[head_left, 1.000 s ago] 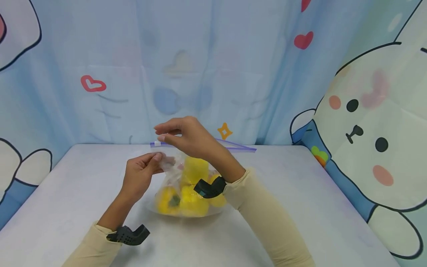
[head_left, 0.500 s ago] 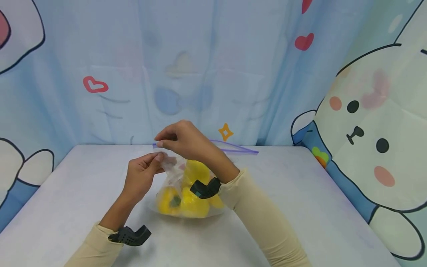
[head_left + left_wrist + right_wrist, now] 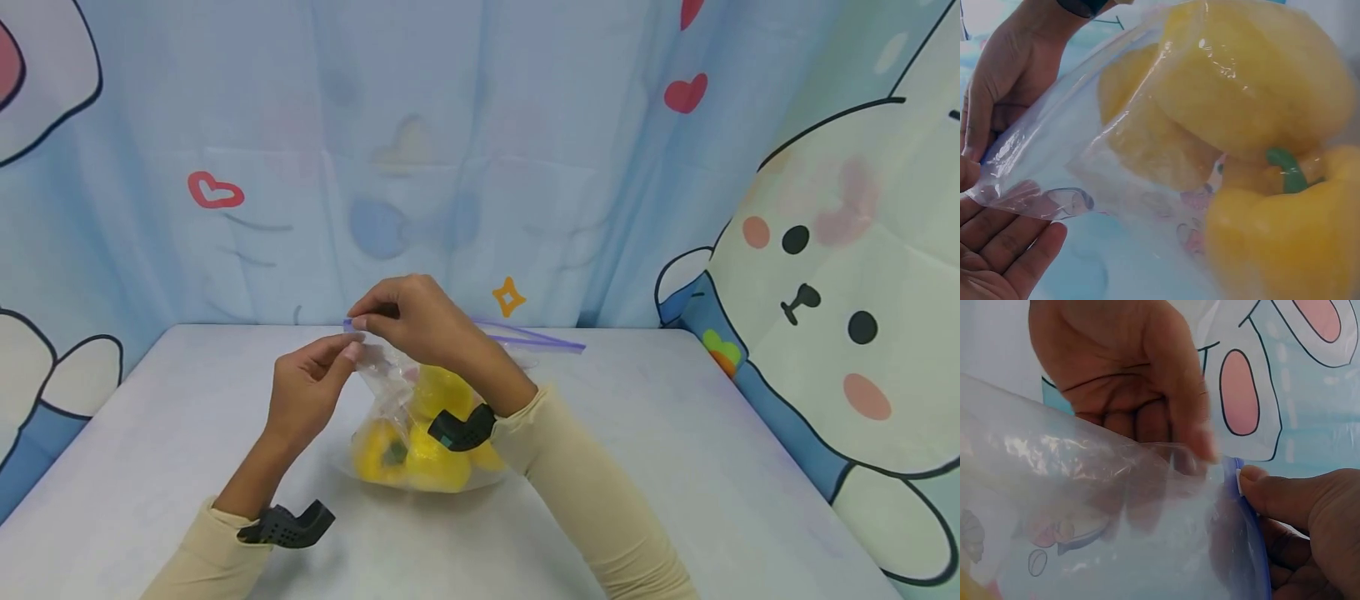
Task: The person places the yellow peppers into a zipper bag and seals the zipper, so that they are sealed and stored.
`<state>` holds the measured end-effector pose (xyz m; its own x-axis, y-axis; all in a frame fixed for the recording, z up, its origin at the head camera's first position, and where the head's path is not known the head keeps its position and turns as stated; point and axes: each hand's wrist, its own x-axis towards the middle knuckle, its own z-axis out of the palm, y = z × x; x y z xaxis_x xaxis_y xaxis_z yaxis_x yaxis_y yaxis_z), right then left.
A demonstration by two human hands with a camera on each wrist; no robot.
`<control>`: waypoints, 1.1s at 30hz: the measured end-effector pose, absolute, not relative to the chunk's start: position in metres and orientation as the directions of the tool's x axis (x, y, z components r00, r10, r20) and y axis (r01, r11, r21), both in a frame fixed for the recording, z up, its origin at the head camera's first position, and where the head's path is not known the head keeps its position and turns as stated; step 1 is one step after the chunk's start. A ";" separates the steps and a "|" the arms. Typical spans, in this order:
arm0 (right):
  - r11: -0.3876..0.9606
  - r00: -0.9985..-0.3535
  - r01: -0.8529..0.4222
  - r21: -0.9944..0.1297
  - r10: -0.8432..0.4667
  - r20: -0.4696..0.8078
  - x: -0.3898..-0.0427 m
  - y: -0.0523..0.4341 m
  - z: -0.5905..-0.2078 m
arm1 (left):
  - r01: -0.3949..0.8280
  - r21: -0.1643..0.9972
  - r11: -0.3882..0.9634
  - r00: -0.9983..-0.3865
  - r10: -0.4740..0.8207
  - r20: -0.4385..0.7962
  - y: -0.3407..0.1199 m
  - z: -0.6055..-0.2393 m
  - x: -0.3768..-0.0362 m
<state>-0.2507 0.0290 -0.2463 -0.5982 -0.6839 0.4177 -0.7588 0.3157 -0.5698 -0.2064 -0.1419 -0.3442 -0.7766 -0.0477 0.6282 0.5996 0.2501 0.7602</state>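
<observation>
A clear zip bag (image 3: 386, 379) with a purple zip strip (image 3: 543, 340) stands on the table. Inside are several yellow bell peppers (image 3: 437, 460); one shows its green stem (image 3: 1290, 172) in the left wrist view. My left hand (image 3: 306, 387) pinches the bag's film at its upper left edge, just under the zip. Above it, my right hand (image 3: 423, 321) pinches the white slider (image 3: 1239, 482) at the zip's left end, with the thumb pressed on it in the right wrist view. Toward the right, the strip's two sides stand apart. My right forearm hides part of the bag.
The white table (image 3: 645, 467) reaches back to a light blue curtain (image 3: 300, 125) with cartoon prints. A black wrist camera (image 3: 288, 525) sits on the left wrist, another black camera (image 3: 461, 429) on the right, in front of the bag.
My right hand has come down onto the slider, which showed bare a second ago, and now pinches it. My left hand has shifted slightly left and up along the bag's edge.
</observation>
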 end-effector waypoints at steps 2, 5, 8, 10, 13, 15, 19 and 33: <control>0.310 -0.591 -0.765 -0.564 -0.686 0.424 -0.251 0.028 -0.248 | 0.630 0.737 0.246 -0.748 -0.061 0.660 -0.143 -0.343 -0.206; 0.303 -0.575 -0.782 -0.545 -0.688 0.443 -0.251 0.027 -0.249 | 0.662 0.718 0.216 -0.721 -0.079 0.689 -0.144 -0.339 -0.205; 0.295 -0.561 -0.796 -0.528 -0.686 0.462 -0.251 0.028 -0.251 | 0.667 0.727 0.162 -0.726 -0.078 0.683 -0.145 -0.336 -0.205; 0.295 -0.551 -0.807 -0.512 -0.688 0.473 -0.251 0.029 -0.252 | 0.654 0.745 0.134 -0.743 -0.074 0.665 -0.144 -0.335 -0.205; 0.297 -0.540 -0.818 -0.493 -0.691 0.480 -0.252 0.030 -0.253 | 0.633 0.765 0.121 -0.764 -0.061 0.642 -0.144 -0.334 -0.205; 0.299 -0.537 -0.821 -0.487 -0.696 0.478 -0.252 0.031 -0.254 | 0.617 0.778 0.117 -0.778 -0.060 0.626 -0.145 -0.334 -0.205; 0.302 -0.534 -0.822 -0.484 -0.704 0.469 -0.252 0.031 -0.256 | 0.599 0.794 0.107 -0.794 -0.049 0.606 -0.146 -0.333 -0.205; 0.332 -0.535 -0.823 -0.462 -0.726 0.431 -0.247 0.034 -0.258 | 0.571 0.815 0.096 -0.819 0.001 0.574 -0.150 -0.331 -0.202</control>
